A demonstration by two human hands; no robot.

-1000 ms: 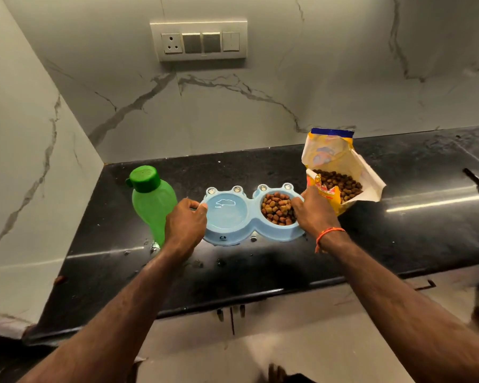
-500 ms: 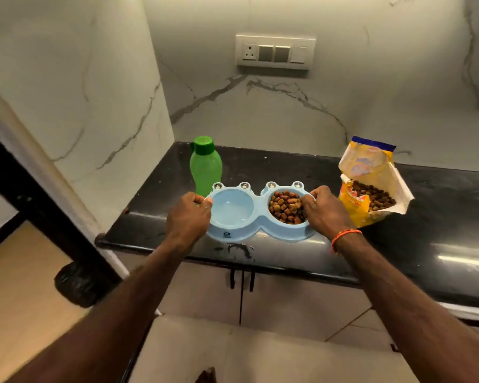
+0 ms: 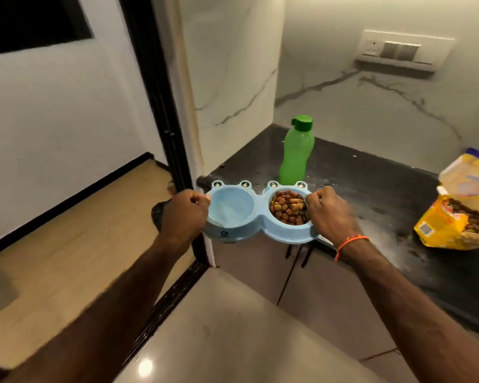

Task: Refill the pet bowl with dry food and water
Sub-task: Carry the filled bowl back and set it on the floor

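The light-blue double pet bowl is lifted off the black counter and hangs past its front-left corner. Its left cup holds water and its right cup is full of brown kibble. My left hand grips the bowl's left end. My right hand, with an orange band at the wrist, grips its right end. The green water bottle, cap on, stands upright on the counter behind the bowl. The open yellow food bag leans at the right edge.
A marble wall corner and a black door frame stand just left of the bowl. Beyond the frame lies a beige floor. Cabinet doors are below the counter. A switch panel is on the back wall.
Both hands have lifted the bowl off the counter and carried it left, past the counter's corner. The view has swung left toward the doorway. Bottle and bag stay put.
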